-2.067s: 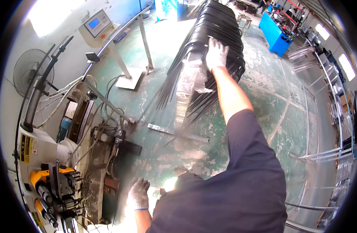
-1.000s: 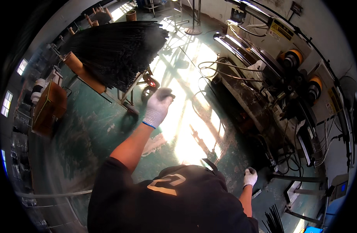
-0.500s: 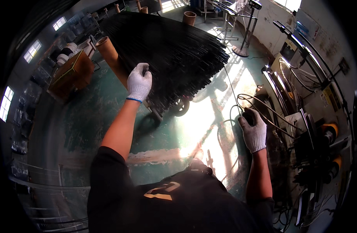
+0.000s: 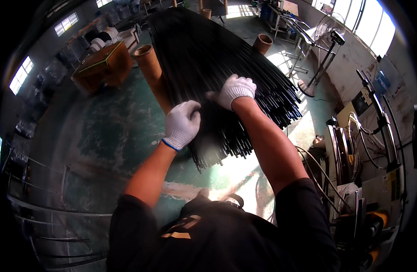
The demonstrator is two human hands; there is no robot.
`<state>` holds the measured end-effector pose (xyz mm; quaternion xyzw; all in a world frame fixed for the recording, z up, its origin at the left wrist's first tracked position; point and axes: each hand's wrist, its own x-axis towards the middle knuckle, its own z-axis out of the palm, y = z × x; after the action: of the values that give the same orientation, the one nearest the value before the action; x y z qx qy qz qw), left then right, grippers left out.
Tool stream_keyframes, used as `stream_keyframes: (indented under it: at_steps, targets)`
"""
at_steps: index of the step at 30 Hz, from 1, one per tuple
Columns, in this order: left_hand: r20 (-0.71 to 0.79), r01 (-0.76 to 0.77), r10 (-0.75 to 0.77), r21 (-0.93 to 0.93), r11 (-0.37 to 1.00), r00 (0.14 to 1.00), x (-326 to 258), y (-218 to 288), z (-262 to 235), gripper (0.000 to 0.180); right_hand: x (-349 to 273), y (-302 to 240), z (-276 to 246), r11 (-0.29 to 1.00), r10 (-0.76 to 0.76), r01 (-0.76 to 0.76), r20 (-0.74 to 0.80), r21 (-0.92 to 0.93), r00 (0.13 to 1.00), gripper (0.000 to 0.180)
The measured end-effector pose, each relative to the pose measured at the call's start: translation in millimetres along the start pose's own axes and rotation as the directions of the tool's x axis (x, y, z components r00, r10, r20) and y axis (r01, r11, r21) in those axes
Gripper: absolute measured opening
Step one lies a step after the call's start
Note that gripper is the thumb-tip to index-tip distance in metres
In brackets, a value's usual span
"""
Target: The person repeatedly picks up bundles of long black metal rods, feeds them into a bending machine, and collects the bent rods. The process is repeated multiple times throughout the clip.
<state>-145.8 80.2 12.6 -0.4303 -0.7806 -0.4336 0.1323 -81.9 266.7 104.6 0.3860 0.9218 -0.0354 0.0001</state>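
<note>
Presently, both gloved hands are positioned at the near end of a large stack of long, thin black rods (image 4: 208, 50). The stack lies directly ahead of the person, raised above a worn green painted floor (image 4: 113, 131); its material cannot be confirmed. The rod ends are uneven and fan out toward the person.

The left hand in a white knitted glove with a blue cuff edge (image 4: 183, 124) is at the left border of the stack. Its grip is curled, thumb brought round close to the bent forefinger. Contact with a rod, or a rod held inside, cannot be determined.

The right hand in a white knitted glove (image 4: 237, 92) is over the near part of the stack, farther forward than the left. Its fingers are bent, and the thumb stands out to the left, apart from them. The fingertips are partly concealed; whether this grip is closed on any rod cannot be told. The two hands are apart, with rods visible between them.

A brown hollow cylindrical tube (image 4: 150, 72) leans along the left side of the stack; a shorter brown open-topped tube (image 4: 263, 44) stands at its right side. A brown box-shaped cabinet (image 4: 106, 65) is farther left.
</note>
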Motion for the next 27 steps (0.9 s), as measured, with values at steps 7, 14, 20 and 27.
stream_keyframes:
  at_steps: [7, 14, 20, 27]
  targets:
    - [-0.118, -0.104, 0.098, -0.044, 0.994, 0.988, 4, -10, 6, 0.016, 39, -3, 4, 0.983, -0.176, 0.166, 0.174, 0.073, 0.969, 0.056]
    - [-0.100, -0.168, 0.157, -0.109, 0.980, 0.982, 11, -14, 1, 0.015, 73, 15, -4, 0.973, -0.193, 0.165, 0.175, 0.160, 0.966, 0.059]
    - [-0.126, -0.211, 0.194, -0.146, 0.966, 0.973, 13, -20, 2, 0.015, 86, 15, 1, 0.961, -0.180, 0.125, 0.215, 0.246, 0.960, 0.049]
    - [-0.147, -0.228, 0.201, -0.198, 0.953, 0.969, 13, -24, 3, 0.013, 98, 41, -1, 0.824, -0.307, 0.151, 0.207, 0.545, 0.929, 0.041]
